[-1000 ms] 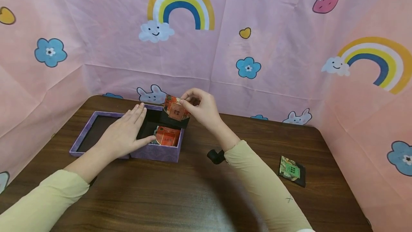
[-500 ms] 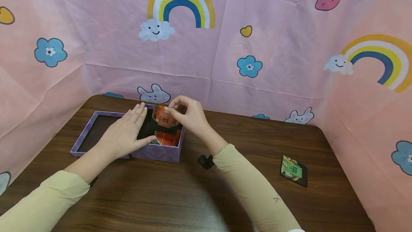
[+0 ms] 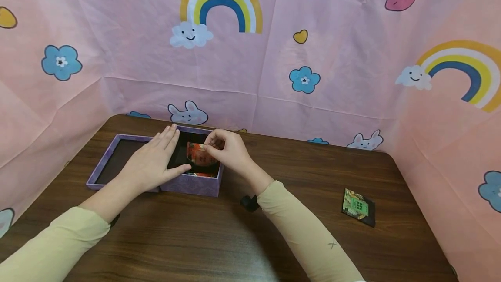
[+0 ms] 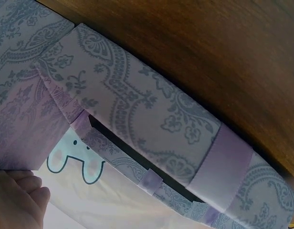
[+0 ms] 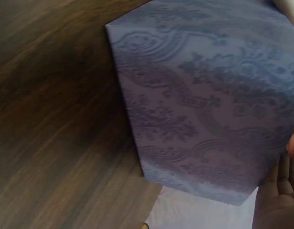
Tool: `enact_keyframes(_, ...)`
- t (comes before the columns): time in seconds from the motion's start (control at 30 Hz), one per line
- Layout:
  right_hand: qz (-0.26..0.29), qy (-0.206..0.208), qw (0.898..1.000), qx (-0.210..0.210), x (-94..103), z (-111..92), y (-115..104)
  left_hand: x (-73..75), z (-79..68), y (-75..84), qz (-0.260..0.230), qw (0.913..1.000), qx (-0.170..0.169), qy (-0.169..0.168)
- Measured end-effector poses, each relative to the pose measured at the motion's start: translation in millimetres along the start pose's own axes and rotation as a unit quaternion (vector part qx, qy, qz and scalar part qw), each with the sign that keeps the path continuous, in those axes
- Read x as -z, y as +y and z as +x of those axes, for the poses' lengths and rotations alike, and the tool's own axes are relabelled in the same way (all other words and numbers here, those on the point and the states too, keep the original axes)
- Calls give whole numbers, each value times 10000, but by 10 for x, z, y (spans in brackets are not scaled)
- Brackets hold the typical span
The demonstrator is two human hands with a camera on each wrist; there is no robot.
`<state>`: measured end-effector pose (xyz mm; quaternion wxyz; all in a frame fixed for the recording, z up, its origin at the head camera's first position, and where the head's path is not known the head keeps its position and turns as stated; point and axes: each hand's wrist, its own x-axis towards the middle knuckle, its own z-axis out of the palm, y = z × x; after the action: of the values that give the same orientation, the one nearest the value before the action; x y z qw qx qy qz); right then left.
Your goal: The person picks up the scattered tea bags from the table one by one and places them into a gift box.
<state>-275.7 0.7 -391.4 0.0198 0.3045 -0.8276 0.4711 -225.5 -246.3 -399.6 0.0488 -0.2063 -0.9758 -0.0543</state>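
Note:
In the head view my right hand (image 3: 231,150) pinches the upper edge of an orange-red sachet (image 3: 197,153) with black borders, lowered inside a purple patterned box (image 3: 190,185). Below it, a strip of another red sachet (image 3: 204,175) shows in the box. My left hand (image 3: 145,164) lies with straight fingers across the box's left side, thumb over the front rim. The right wrist view has the box's outer side (image 5: 199,105) and my right hand (image 5: 280,202) at its edge. Curled left fingertips (image 4: 24,188) appear beside the box in the left wrist view.
A shallow purple-rimmed lid (image 3: 121,160) with a dark inside lies open against the box's left. On the right of the brown wooden table (image 3: 219,238) lies a green sachet (image 3: 357,204) with a black border. Patterned pink cloth (image 3: 235,68) encloses the table's back and sides.
My right hand has moved left and down, bringing the orange-red sachet from above the box's back right into it, covering more of the lower sachet. The left hand has stayed in place.

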Motion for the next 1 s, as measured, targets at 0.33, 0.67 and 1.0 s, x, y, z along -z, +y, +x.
enact_keyframes(0.33,-592,-109,9981,110,9,-24,27,2,4,3,19,10000,-22,28)
enact_keyframes(0.67,-1267,-376,9907,335,20,-30,56,2,-6,13,-25,10000,25,-2)
enact_keyframes(1.0,-1176,-352,9916,407,17,-29,91,-6,-11,6,-51,10000,20,5)
